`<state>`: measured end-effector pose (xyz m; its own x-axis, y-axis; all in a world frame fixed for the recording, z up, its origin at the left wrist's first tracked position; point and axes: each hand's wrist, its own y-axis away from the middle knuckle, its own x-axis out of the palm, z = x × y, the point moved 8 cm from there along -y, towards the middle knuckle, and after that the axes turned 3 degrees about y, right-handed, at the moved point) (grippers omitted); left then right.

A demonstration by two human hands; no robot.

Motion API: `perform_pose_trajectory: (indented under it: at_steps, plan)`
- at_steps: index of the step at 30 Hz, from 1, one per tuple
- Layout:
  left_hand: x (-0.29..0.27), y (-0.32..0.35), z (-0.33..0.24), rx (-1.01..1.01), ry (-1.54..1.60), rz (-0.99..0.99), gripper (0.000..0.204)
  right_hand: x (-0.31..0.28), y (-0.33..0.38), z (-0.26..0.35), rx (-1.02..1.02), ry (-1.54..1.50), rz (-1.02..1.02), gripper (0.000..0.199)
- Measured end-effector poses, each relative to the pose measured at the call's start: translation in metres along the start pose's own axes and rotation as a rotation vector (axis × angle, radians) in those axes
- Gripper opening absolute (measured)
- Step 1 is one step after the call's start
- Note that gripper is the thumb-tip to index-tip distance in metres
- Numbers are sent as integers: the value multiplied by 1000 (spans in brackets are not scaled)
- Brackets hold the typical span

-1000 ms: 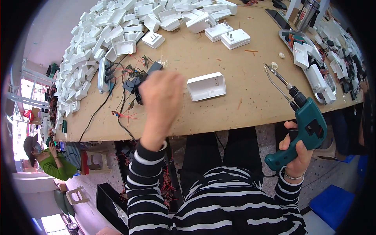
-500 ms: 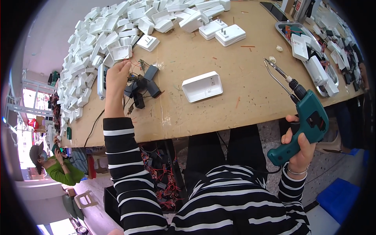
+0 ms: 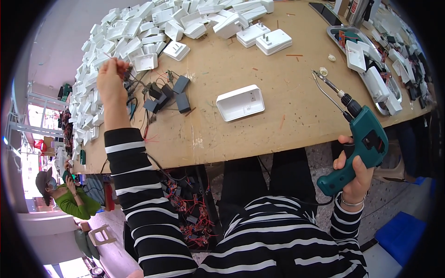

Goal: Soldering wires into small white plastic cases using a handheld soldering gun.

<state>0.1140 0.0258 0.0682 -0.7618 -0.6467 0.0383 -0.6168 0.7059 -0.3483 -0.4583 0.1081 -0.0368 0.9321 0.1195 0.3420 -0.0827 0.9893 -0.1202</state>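
My right hand (image 3: 356, 180) grips a green pistol-shaped soldering gun (image 3: 369, 136). Its metal tip and thin curved feed tube point up and left over the table. My left hand (image 3: 112, 85) is pinched closed on some thin wires (image 3: 107, 56) beside the white casing pile; a small dark piece at the fingertips is partly hidden. Just right of that hand lies a cluster of black box-shaped parts (image 3: 163, 95) with wires and small circuit boards. Between my hands an open white plastic casing (image 3: 240, 111) rests with its hollow side toward me.
A large heap of white casings (image 3: 134, 34) covers the far left. White plug adapters (image 3: 273, 41) sit at the back. On the right is a metal tray (image 3: 394, 88) with casings and boards. Below the table edge, a dark bin (image 3: 197, 217) holds red-wired parts. Another person (image 3: 69, 194) is far left.
My left hand has moved left and slightly away from me, drawing wires out from the black parts, which shifted a little. The right hand and soldering gun have stayed in place.
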Motion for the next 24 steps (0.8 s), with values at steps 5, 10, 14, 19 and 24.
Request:
perform_pose_trajectory:
  at_steps: [5, 10, 14, 19, 24]
  plan:
    - [-30, -22, -50, 180, 69, 57, 12, 3, 3, -9, 23, -56, 57, 59]
    - [-1, 8, -86, 308, 339, -68, 12, -19, 10, -16, -23, -65, 69, 56]
    - [7, 52, -117, 276, 16, 209, 14, -14, 5, -14, 0, -59, 99, 54]
    - [86, 152, -58, 361, -227, 921, 9, 6, 4, -25, 113, -255, 132, 57]
    - [148, 239, -25, 161, -105, 1190, 11, 49, -4, -35, 213, -341, 122, 59]
